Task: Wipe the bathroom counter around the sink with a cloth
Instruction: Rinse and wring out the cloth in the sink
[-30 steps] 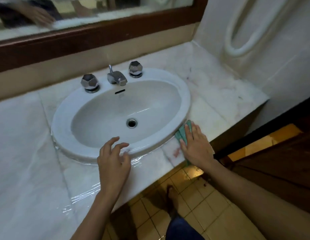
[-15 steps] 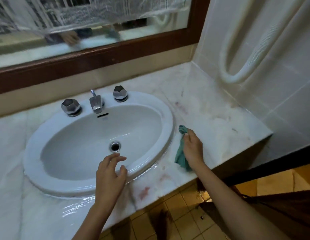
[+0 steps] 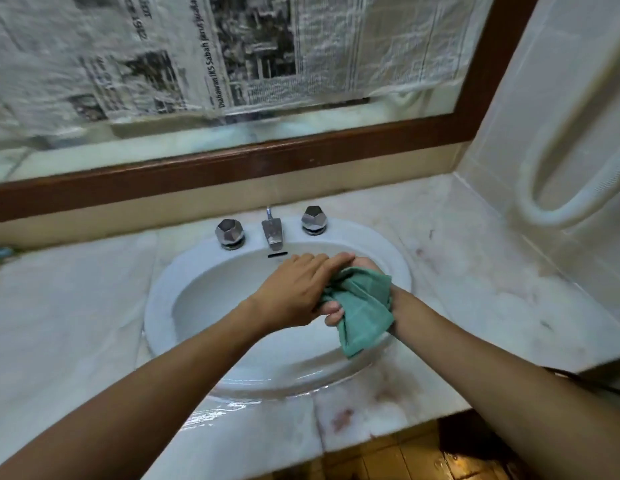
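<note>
Cannot see most of the right hand (image 3: 333, 310), buried in the green cloth (image 3: 362, 306) and under the left hand (image 3: 294, 289). Cannot see the drain of the sink (image 3: 155, 306) behind them.

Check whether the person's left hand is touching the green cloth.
Touching. Head view: the green cloth bunches out from under the left hand, no gap.

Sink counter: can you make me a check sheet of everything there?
Surface: marble counter, wet in front of the sink; reddish stains front right.
Job's things: green cloth, bunched over the sink, off the counter.
Clutter: small blue thing at far left, unclear.
Hands: right hand grips cloth; left hand lies over it, grip hidden.
Cables: maybe a dark cord at right end.
Surroundings: mirror with newspaper, taps, spout, white wall rail, tiled floor.
</note>
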The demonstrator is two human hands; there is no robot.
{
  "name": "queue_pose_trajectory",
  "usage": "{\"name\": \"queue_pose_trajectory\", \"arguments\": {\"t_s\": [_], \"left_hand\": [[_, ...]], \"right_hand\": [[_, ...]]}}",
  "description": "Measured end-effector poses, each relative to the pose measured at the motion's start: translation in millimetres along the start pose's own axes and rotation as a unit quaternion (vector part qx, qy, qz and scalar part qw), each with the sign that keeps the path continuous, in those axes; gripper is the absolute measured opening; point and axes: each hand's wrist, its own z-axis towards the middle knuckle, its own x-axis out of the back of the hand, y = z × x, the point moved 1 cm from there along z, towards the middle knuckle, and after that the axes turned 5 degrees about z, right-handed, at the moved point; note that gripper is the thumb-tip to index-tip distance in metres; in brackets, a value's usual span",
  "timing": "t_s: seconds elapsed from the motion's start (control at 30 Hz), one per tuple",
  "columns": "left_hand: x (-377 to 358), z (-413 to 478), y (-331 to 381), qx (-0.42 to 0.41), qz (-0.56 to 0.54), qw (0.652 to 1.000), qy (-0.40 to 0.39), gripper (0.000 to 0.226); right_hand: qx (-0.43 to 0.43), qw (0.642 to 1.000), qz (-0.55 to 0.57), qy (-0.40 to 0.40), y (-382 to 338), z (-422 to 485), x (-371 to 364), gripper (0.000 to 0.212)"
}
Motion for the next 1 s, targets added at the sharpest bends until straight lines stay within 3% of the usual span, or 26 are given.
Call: {"name": "queue_pose_trajectory", "arguments": {"t_s": [0.13,0.27,0.43,0.57,0.63,0.67,0.77,0.83,0.9,1.0], "left_hand": [[13,-5,-22,0.030,0.021,0.997,-0.074,0.078],[27,-1,-38,-0.046,0.115,0.988,-0.097,0.053],[57,9,-69,-0.009,0.235,0.959,-0.159,0.049],[58,10,-76,-0.008,0.267,0.949,-0.168,0.038],[50,10,-75,0.028,0.254,0.951,-0.172,0.029],[45,9,-73,0.055,0.237,0.953,-0.177,0.027],[23,4,-72,0.159,0.116,0.961,-0.195,0.021],[3,-2,-73,0.242,-0.030,0.947,-0.209,0.018],[-15,-8,-75,0.314,-0.196,0.906,-0.207,0.015],[-21,-12,-74,0.382,-0.367,0.812,-0.244,0.029]], "right_hand": [[-0.049,0.996,-0.073,-0.024,-9,4,-12,0.019],[-0.081,0.983,-0.164,0.004,-20,6,-18,0.020],[-0.081,0.959,-0.268,0.044,-35,12,-19,0.013],[-0.059,0.915,-0.381,0.114,-38,26,-21,0.029],[-0.011,0.850,-0.497,0.174,-40,38,-20,0.035],[0.016,0.798,-0.566,0.207,-41,44,-20,0.032],[0.068,0.572,-0.763,0.292,-41,56,-20,0.010],[0.087,0.461,-0.832,0.296,-37,63,-19,0.010],[0.102,0.407,-0.862,0.285,-34,69,-16,0.017],[0.128,0.353,-0.890,0.260,-28,77,-11,0.025]]}}
